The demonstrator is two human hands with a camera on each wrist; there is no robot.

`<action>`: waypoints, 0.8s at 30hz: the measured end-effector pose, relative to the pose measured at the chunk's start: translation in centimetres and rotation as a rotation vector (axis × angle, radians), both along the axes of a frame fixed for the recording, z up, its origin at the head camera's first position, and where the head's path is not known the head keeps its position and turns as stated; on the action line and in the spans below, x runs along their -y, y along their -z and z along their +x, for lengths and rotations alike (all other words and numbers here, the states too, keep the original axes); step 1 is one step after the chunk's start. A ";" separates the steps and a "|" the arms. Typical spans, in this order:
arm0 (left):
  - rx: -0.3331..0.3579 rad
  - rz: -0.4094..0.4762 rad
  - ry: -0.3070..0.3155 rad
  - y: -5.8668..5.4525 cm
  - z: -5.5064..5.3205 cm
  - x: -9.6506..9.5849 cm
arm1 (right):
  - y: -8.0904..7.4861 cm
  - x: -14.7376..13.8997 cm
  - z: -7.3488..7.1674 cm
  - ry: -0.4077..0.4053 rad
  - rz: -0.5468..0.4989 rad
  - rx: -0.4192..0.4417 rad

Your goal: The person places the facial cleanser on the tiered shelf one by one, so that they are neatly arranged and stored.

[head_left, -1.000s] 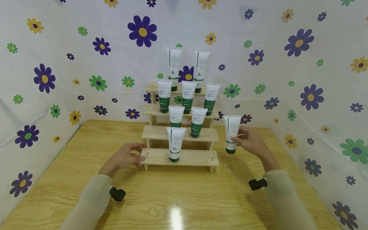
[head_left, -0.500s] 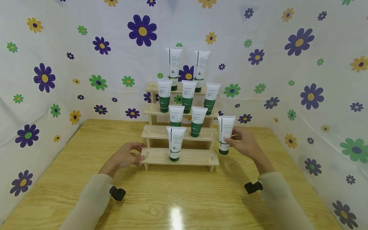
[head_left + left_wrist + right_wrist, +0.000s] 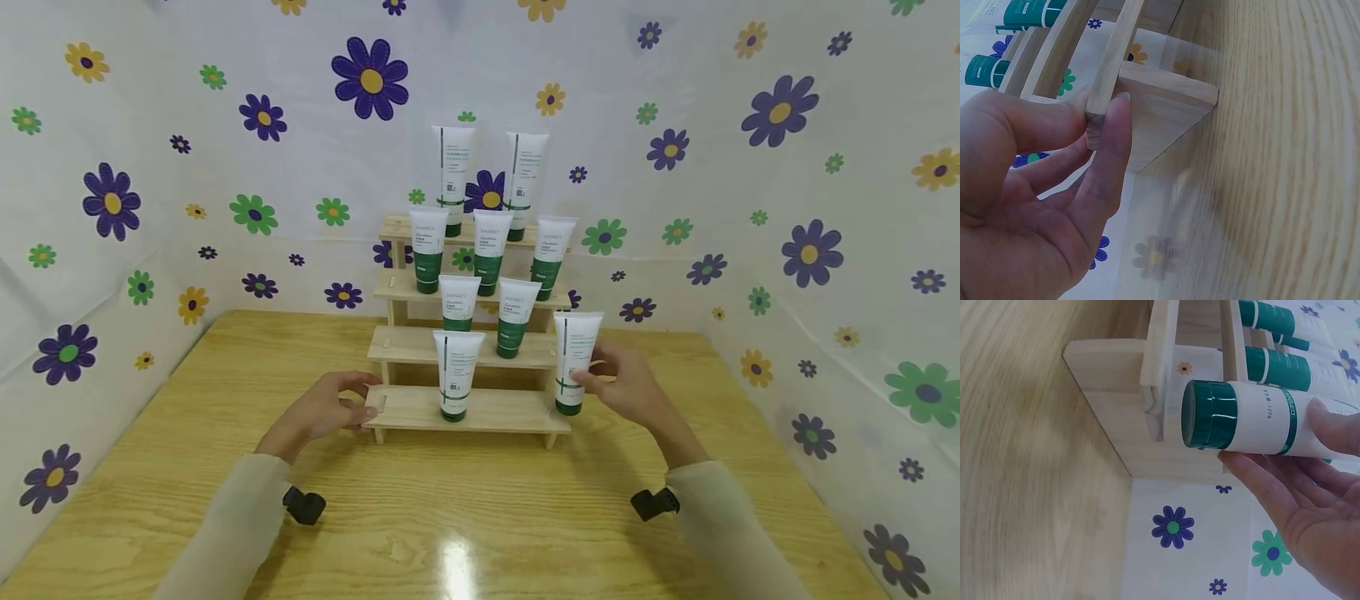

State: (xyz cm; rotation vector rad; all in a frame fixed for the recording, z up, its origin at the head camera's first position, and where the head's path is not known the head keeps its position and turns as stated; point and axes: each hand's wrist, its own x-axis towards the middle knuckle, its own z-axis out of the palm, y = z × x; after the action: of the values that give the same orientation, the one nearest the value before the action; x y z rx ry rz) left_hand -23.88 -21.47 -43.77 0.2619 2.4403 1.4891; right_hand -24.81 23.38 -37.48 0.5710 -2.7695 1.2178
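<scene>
My right hand holds a white squeeze tube with a green cap, thumb on one side and fingers on the other. The tube is upright at the right end of the lowest step; in the right wrist view its cap is apart from the wood. My left hand pinches the left end of that step on the wooden tiered stand, thumb above and a finger below in the left wrist view. Another white tube stands mid-step.
Two smaller green-and-white tubes stand on the second step. Three similar ones are on the third, and two tall white tubes on top. A wood-grain table lies under the stand, with a flowered cloth around it.
The right hand has carried its tube leftward and slightly down, from beside the stand to the right end of the lowest step. The left hand keeps its place.
</scene>
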 end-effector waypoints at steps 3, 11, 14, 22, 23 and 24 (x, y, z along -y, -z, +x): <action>-0.005 -0.004 0.001 -0.1 0.0 0.0 | 0.2 0.4 0.2 -0.016 -0.013 -0.012; -0.014 -0.007 0.012 -0.5 0.1 -0.1 | 0.9 2.2 0.6 -0.003 -0.053 -0.008; -0.015 0.000 0.019 -0.5 0.2 -0.2 | 1.3 2.9 0.7 -0.002 -0.074 -0.007; -0.008 -0.014 0.003 0.0 0.1 -0.1 | 2.0 4.5 1.0 0.000 -0.110 0.003; -0.009 -0.012 0.006 0.0 0.1 -0.1 | 2.1 4.7 1.1 -0.002 -0.115 0.003; -0.012 -0.013 0.010 0.0 0.1 -0.1 | 2.1 4.8 1.2 -0.007 -0.120 0.003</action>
State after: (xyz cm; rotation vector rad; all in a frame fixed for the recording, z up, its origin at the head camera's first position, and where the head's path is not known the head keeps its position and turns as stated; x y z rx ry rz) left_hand -23.74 -21.36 -43.80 0.2808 2.4529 1.4717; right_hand -23.64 18.55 -39.56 0.5689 -2.6755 1.3759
